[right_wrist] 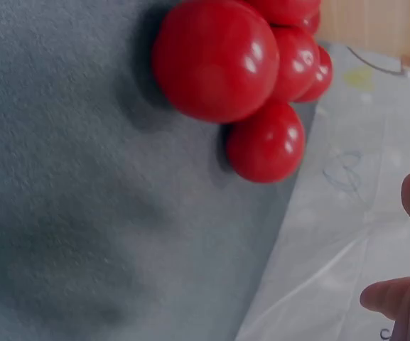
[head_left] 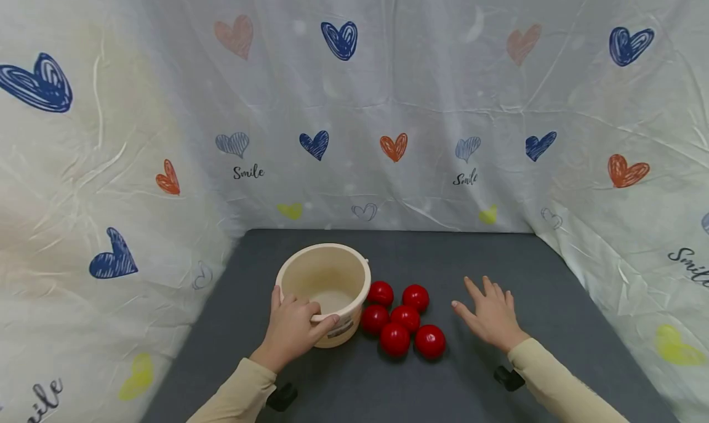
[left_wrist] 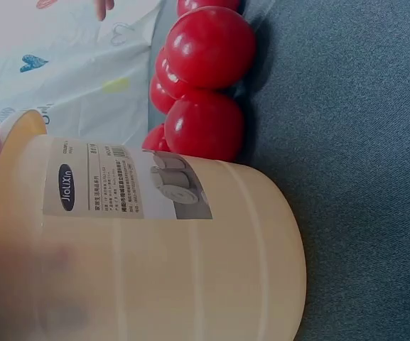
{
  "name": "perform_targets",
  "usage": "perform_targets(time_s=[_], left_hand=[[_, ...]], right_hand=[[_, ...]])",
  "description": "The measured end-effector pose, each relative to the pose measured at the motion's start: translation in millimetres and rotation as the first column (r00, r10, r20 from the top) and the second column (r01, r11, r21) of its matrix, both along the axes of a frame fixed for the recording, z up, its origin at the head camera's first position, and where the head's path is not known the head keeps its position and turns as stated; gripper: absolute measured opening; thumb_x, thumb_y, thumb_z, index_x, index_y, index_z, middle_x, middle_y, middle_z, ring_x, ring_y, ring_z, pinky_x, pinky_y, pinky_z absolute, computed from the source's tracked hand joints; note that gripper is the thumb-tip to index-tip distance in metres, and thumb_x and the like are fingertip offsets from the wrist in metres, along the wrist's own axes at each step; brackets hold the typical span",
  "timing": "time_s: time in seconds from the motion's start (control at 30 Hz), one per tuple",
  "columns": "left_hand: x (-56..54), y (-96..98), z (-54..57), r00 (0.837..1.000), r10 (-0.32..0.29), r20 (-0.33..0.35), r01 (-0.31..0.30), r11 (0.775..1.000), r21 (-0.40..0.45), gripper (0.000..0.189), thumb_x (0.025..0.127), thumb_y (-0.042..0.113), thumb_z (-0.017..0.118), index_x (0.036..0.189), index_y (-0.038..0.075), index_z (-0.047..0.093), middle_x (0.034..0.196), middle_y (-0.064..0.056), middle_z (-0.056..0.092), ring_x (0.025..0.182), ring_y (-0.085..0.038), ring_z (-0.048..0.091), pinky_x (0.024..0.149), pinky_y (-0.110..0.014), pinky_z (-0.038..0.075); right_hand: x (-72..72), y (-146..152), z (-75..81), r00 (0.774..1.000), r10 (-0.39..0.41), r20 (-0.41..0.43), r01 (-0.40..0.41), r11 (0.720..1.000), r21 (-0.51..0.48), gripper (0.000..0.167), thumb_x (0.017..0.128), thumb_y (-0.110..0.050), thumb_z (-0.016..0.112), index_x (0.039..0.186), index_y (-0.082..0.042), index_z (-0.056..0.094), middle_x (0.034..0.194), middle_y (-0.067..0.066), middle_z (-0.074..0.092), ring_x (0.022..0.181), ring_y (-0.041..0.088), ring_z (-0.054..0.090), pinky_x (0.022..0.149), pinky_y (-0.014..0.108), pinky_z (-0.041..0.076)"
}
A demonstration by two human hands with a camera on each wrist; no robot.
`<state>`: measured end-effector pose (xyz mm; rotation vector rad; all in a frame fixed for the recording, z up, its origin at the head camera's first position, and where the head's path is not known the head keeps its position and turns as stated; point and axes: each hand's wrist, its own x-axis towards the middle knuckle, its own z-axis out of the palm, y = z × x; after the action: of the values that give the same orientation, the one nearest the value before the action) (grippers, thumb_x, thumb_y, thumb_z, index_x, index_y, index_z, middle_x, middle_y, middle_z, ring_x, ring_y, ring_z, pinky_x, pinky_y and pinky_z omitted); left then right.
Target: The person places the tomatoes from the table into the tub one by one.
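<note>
Edges bound the dark grey table (head_left: 443,257) on the three sides in view: the far edge meets a white curtain (head_left: 388,72) printed with hearts and "Smile", and the left and right edges run out toward the viewer between its side falls. Free table top reaches from the things to the far edge, and a broader stretch lies toward the right edge. Over that stretch the right hand (head_left: 490,315) hangs, fingers extended and spread, holding nothing, near the balls.

Left of the table's middle, nearer the left edge than the right, a cream bucket (head_left: 327,275) stands upright with its mouth up. Its inner wall and bottom show plainly, and a printed label (left_wrist: 126,181) reading "JiaLiXin" is stuck to its outer wall. The left hand (head_left: 296,327) grips the rim (head_left: 327,245) on the side toward the viewer, fingers bent over it and thumb along it.

Six red balls (head_left: 405,318) lie outside the bucket, clustered just to its right around the middle of the table, well in from both side edges. Whether the leftmost ball touches the bucket, I cannot tell. A black device (head_left: 282,397) sits at the left wrist, another at the right.
</note>
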<state>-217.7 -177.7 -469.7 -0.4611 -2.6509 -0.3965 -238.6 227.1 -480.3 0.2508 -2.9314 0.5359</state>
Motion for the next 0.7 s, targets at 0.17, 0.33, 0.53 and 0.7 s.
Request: perform_targets(time_s=[0.17, 0.33, 0.53, 0.7], left_hand=[[-1.0, 0.0, -1.5, 1.0, 0.0, -0.007, 0.0, 1.0, -0.003, 0.04, 0.087, 0.052, 0.072, 0.064, 0.021, 0.061, 0.059, 0.007, 0.053, 0.071, -0.02, 0.049, 0.111, -0.083, 0.017], [-1.5, 0.2, -2.0, 1.0, 0.003, -0.01, -0.003, 1.0, -0.001, 0.04, 0.087, 0.052, 0.072, 0.064, 0.022, 0.061, 0.059, 0.007, 0.053, 0.071, -0.02, 0.049, 0.111, -0.082, 0.017], [-1.2, 0.6, -2.4, 1.0, 0.004, -0.025, -0.004, 1.0, -0.002, 0.04, 0.086, 0.051, 0.073, 0.063, 0.021, 0.061, 0.059, 0.006, 0.055, 0.071, -0.02, 0.049, 0.111, -0.082, 0.019], [-0.9, 0.3, -3.2, 0.999, 0.009, -0.033, -0.01, 1.0, -0.006, 0.039, 0.086, 0.052, 0.072, 0.064, 0.021, 0.063, 0.059, 0.006, 0.056, 0.071, -0.02, 0.049, 0.111, -0.082, 0.02]], right_hand=[[0.7, -7, -13.4, 1.0, 0.009, 0.027, -0.008, 1.0, -0.005, 0.067, 0.099, -0.044, 0.058, 0.15, -0.002, 0.047, 0.152, 0.039, 0.039, 0.138, 0.061, 0.039, 0.111, 0.08, 0.024], [2.9, -17, -26.6, 0.994, 0.027, 0.104, -0.018, 0.996, -0.088, 0.067, 0.1, -0.043, 0.058, 0.15, -0.001, 0.046, 0.154, 0.038, 0.037, 0.139, 0.06, 0.039, 0.109, 0.075, 0.035], [7.3, -29, -38.6, 0.977, 0.07, 0.203, -0.023, 0.973, -0.228, 0.064, 0.1, -0.041, 0.058, 0.149, -0.001, 0.047, 0.153, 0.037, 0.04, 0.137, 0.057, 0.044, 0.109, 0.069, 0.041], [10.9, -39, -49.2, 0.978, 0.105, 0.182, -0.047, 0.954, -0.296, 0.055, 0.098, -0.033, 0.064, 0.141, 0.0, 0.056, 0.142, 0.026, 0.057, 0.13, 0.043, 0.056, 0.109, 0.06, 0.046]])
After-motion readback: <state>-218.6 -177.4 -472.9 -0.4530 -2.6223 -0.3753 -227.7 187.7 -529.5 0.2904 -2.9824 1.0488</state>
